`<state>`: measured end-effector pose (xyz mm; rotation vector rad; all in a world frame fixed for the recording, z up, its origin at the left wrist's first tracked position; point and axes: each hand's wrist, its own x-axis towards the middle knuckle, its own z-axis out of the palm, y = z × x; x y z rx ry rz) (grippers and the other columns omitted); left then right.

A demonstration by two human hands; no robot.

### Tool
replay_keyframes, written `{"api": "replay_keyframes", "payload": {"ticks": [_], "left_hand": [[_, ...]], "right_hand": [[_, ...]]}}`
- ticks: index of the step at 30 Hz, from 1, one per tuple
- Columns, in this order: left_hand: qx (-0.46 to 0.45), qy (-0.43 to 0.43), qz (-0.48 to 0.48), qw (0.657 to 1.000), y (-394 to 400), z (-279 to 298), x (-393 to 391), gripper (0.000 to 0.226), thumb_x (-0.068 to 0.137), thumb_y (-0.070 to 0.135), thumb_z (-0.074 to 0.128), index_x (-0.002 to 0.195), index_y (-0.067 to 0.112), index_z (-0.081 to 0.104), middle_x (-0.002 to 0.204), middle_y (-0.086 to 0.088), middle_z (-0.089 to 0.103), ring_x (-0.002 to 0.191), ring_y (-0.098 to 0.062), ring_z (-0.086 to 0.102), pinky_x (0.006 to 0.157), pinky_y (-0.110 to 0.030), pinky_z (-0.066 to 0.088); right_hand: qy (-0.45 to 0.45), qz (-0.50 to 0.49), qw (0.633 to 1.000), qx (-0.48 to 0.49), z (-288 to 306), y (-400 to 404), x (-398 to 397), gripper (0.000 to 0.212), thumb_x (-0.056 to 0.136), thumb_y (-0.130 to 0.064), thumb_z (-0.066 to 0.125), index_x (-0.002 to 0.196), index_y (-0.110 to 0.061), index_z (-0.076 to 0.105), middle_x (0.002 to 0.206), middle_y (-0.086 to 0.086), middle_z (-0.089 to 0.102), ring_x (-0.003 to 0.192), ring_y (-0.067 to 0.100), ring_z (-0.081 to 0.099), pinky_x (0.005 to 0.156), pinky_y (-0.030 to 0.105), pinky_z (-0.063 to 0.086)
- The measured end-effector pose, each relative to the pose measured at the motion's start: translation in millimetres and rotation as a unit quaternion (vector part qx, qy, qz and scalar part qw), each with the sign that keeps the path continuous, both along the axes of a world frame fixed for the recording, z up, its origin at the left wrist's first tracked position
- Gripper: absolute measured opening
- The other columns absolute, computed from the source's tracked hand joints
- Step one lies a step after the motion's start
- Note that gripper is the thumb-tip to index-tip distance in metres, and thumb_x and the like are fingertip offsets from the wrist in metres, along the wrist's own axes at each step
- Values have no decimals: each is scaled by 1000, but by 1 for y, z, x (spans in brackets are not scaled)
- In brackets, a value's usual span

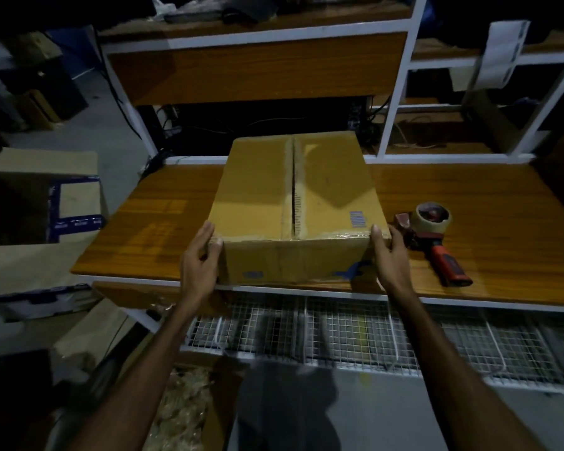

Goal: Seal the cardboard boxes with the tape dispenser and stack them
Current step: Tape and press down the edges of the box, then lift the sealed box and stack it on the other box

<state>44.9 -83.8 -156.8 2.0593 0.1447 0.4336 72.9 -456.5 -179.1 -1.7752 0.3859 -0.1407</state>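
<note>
Both hands are on the cardboard box [293, 203] at the table's [163, 222] near edge. Left hand [199, 265] and right hand [391, 258] clasp its near corners, fingers wrapped round the sides. The tape dispenser [437, 236] lies just right of it.

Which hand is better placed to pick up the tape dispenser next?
Right. The right hand holds the box at its near right corner, and the dispenser lies on the table just beyond it. The left hand holds the opposite corner and would have to cross the box.
</note>
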Motion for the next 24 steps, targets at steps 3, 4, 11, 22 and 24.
{"api": "replay_keyframes", "payload": {"ticks": [3, 4, 11, 22, 24], "left_hand": [[-103, 64, 34, 992, -6, -10, 3, 72, 100, 61, 58, 159, 23, 44, 163, -3, 45, 147, -22, 43, 120, -45, 38], [-149, 91, 36, 984, -6, -16, 3, 85, 90, 80, 57, 154, 23, 52, 154, -7, 55, 139, -27, 53, 116, -52, 45], [-318, 138, -1, 938, -2, -62, 18, 76, 83, 90, 54, 141, 43, 61, 139, 1, 66, 125, -24, 65, 107, -56, 52], [-440, 51, 4, 896, -4, -12, -51, 75, 78, 75, 72, 133, 24, 67, 124, -11, 74, 112, -31, 72, 94, -58, 59], [-445, 46, -2, 894, -3, -4, -62, 77, 78, 75, 73, 135, 24, 67, 125, -11, 74, 113, -31, 72, 95, -59, 59]], "right_hand": [[14, 3, 997, 71, -15, 6, -2, 112, 75, -103, 46, 163, -35, 33, 166, 4, 42, 148, 30, 46, 116, 63, 44], [10, 5, 996, 88, -17, 8, -3, 113, 75, -102, 46, 164, -33, 32, 167, 4, 40, 149, 31, 44, 117, 63, 42], [-14, -6, 993, 121, -6, 23, -15, 118, 63, -100, 62, 157, -34, 35, 157, 6, 47, 139, 34, 51, 108, 66, 51], [-104, -140, 972, 160, 10, 72, -88, 69, 90, -65, 73, 149, -43, 44, 147, -5, 52, 132, 22, 55, 110, 61, 50], [-121, -156, 969, 151, 23, 71, -101, 70, 94, -60, 71, 153, -36, 43, 148, -1, 52, 131, 22, 55, 112, 58, 50]]}}
